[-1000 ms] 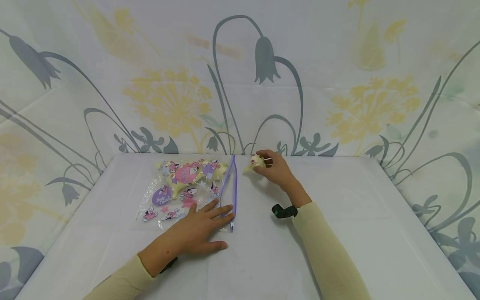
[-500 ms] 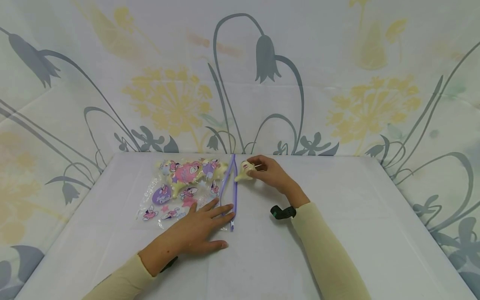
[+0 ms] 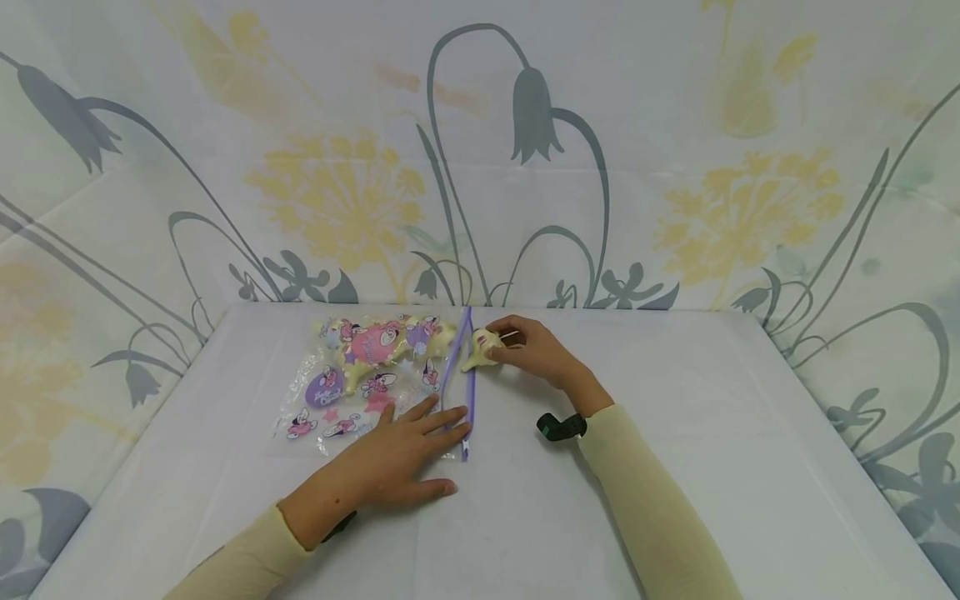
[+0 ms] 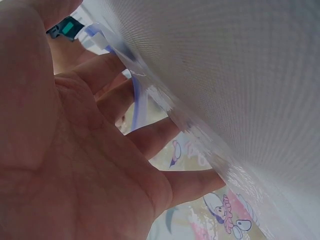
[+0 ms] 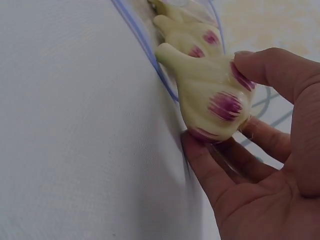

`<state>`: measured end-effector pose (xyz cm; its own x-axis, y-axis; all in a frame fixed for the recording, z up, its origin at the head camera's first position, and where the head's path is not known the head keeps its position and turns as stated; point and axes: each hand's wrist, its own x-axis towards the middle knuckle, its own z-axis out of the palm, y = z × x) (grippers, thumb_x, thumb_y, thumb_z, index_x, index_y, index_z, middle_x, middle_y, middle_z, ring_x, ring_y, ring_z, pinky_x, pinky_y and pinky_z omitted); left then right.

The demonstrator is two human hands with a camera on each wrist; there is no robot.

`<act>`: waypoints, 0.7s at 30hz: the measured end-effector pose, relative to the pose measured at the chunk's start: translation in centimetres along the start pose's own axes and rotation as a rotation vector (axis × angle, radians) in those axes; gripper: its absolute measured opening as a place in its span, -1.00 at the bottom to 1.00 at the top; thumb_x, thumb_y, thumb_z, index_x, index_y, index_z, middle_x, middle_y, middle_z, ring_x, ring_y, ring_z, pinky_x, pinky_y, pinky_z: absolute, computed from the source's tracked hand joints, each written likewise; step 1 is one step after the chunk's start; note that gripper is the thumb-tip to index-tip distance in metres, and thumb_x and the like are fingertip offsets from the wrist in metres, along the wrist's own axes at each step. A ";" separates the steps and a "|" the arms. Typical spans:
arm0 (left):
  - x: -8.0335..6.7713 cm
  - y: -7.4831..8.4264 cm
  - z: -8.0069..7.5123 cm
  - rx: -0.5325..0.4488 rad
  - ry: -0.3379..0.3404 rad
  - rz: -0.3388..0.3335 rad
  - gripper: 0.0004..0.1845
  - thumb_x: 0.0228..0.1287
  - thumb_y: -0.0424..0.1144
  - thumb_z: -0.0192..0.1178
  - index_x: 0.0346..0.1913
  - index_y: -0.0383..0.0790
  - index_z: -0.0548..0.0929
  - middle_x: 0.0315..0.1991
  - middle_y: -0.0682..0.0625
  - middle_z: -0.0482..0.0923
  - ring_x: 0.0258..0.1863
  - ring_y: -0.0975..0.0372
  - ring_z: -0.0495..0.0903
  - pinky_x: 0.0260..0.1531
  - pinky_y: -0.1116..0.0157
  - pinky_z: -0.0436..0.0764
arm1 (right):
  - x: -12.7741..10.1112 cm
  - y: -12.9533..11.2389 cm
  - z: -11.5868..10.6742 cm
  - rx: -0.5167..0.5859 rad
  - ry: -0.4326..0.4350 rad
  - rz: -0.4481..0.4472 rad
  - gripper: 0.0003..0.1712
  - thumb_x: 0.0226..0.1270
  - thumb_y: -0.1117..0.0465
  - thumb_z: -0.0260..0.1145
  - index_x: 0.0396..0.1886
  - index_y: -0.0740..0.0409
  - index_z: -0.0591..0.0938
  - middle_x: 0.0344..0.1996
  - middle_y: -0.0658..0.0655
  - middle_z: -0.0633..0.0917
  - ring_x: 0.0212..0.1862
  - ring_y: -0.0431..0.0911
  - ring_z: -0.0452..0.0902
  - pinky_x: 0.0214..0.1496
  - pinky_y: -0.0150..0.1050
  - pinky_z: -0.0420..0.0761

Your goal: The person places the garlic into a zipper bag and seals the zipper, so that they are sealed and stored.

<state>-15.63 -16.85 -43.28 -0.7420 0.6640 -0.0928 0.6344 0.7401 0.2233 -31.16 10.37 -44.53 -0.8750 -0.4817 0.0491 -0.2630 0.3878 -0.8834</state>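
The right hand (image 3: 536, 350) pinches a toy garlic bulb (image 3: 480, 347) between thumb and fingers, and the pointy tip of the bulb sits right at the purple zipper edge (image 3: 459, 367) of the cartoon zip bag (image 3: 367, 375). More toy garlic (image 5: 187, 35) lies inside the bag, just past the held bulb's tip. The left hand (image 3: 397, 454) lies flat with fingers spread, pressing down the near corner of the bag on the white table (image 3: 675, 467), near the right hand's side.
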 end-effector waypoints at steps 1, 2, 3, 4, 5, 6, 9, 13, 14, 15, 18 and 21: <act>0.0 0.0 0.0 0.001 -0.001 -0.002 -0.16 0.45 0.33 0.22 0.67 0.14 0.29 0.69 0.12 0.15 0.69 -0.14 0.03 0.36 -0.57 0.12 | 0.0 0.0 0.1 0.003 -0.001 -0.006 -0.46 0.42 0.16 0.46 0.33 0.21 0.61 0.24 0.18 0.67 0.27 0.12 0.62 0.29 0.01 0.63; 0.0 0.0 0.0 0.000 -0.001 -0.002 -0.16 0.45 0.33 0.22 0.67 0.14 0.29 0.69 0.12 0.15 0.69 -0.14 0.03 0.36 -0.57 0.11 | 0.0 0.0 0.1 0.000 -0.004 -0.013 -0.46 0.40 0.17 0.47 0.32 0.22 0.62 0.24 0.19 0.67 0.27 0.12 0.62 0.30 0.00 0.63; 0.0 0.0 0.0 -0.001 -0.001 -0.002 -0.16 0.45 0.33 0.22 0.67 0.14 0.30 0.69 0.12 0.15 0.69 -0.14 0.03 0.36 -0.57 0.11 | 0.0 -0.1 0.2 -0.004 -0.006 -0.021 -0.46 0.40 0.19 0.48 0.32 0.23 0.62 0.24 0.20 0.67 0.27 0.13 0.62 0.31 0.01 0.62; 0.1 0.0 0.0 -0.002 -0.001 -0.002 -0.16 0.45 0.33 0.22 0.67 0.13 0.30 0.70 0.12 0.14 0.69 -0.14 0.02 0.36 -0.57 0.10 | 0.1 -0.1 0.2 -0.009 -0.008 -0.028 -0.46 0.39 0.20 0.49 0.31 0.24 0.62 0.23 0.19 0.67 0.27 0.12 0.62 0.33 0.01 0.62; 0.1 0.0 0.0 -0.003 0.000 -0.003 -0.16 0.45 0.33 0.22 0.67 0.13 0.30 0.70 0.12 0.14 0.69 -0.14 0.02 0.36 -0.57 0.10 | 0.1 -0.1 0.3 -0.017 -0.009 -0.034 -0.46 0.38 0.21 0.49 0.31 0.24 0.62 0.23 0.20 0.68 0.27 0.12 0.62 0.34 0.00 0.61; 0.1 0.0 0.0 -0.005 0.000 -0.003 -0.17 0.45 0.33 0.22 0.67 0.13 0.30 0.70 0.12 0.14 0.69 -0.14 0.02 0.36 -0.57 0.10 | 0.1 -0.2 0.4 -0.024 -0.012 -0.038 -0.46 0.37 0.22 0.49 0.31 0.24 0.63 0.22 0.20 0.68 0.27 0.12 0.62 0.35 0.00 0.61; 0.1 0.0 0.0 -0.009 0.001 -0.003 -0.17 0.45 0.33 0.22 0.67 0.13 0.30 0.70 0.12 0.14 0.69 -0.14 0.02 0.36 -0.58 0.09 | 0.1 -0.4 0.5 -0.044 -0.012 -0.047 -0.46 0.36 0.23 0.50 0.29 0.25 0.63 0.21 0.21 0.69 0.27 0.13 0.62 0.36 0.01 0.60; 0.1 0.0 0.1 -0.010 -0.002 -0.005 -0.17 0.45 0.33 0.22 0.67 0.14 0.29 0.70 0.13 0.13 0.69 -0.13 0.01 0.36 -0.58 0.08 | 0.1 -0.7 0.8 -0.072 -0.003 -0.063 -0.47 0.35 0.23 0.51 0.28 0.25 0.64 0.19 0.21 0.70 0.25 0.12 0.64 0.34 0.00 0.63; 0.1 0.0 0.1 -0.010 -0.003 -0.006 -0.17 0.45 0.33 0.22 0.67 0.14 0.29 0.70 0.13 0.13 0.69 -0.13 0.01 0.36 -0.58 0.08 | 0.1 -0.7 0.9 -0.085 -0.002 -0.071 -0.47 0.35 0.23 0.52 0.28 0.24 0.65 0.19 0.20 0.70 0.23 0.12 0.65 0.32 -0.02 0.64; 0.1 0.0 0.1 -0.010 -0.005 -0.007 -0.17 0.45 0.33 0.22 0.67 0.15 0.29 0.70 0.13 0.13 0.70 -0.13 0.01 0.36 -0.58 0.08 | 0.2 -0.8 1.0 -0.102 -0.002 -0.077 -0.47 0.34 0.23 0.53 0.28 0.24 0.65 0.18 0.20 0.71 0.22 0.11 0.66 0.31 -0.04 0.65; 0.1 0.0 0.0 -0.012 -0.008 -0.011 -0.16 0.45 0.33 0.22 0.67 0.15 0.29 0.70 0.13 0.13 0.70 -0.12 0.01 0.36 -0.58 0.08 | 0.3 -0.8 1.4 -0.155 -0.001 -0.102 -0.46 0.33 0.24 0.55 0.27 0.24 0.65 0.15 0.19 0.71 0.16 0.07 0.68 0.24 -0.11 0.69; 0.1 0.0 0.0 -0.012 -0.008 -0.011 -0.16 0.44 0.33 0.22 0.66 0.15 0.30 0.70 0.13 0.14 0.69 -0.13 0.02 0.36 -0.58 0.09 | 0.4 -1.0 1.7 -0.183 0.007 -0.115 -0.46 0.31 0.27 0.55 0.27 0.27 0.65 0.13 0.20 0.72 0.11 0.06 0.69 0.18 -0.15 0.71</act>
<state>-15.68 -16.74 -43.29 -0.7471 0.6566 -0.1033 0.6233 0.7461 0.2341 -30.51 8.45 -44.41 -0.8374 -0.5261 0.1487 -0.4305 0.4669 -0.7724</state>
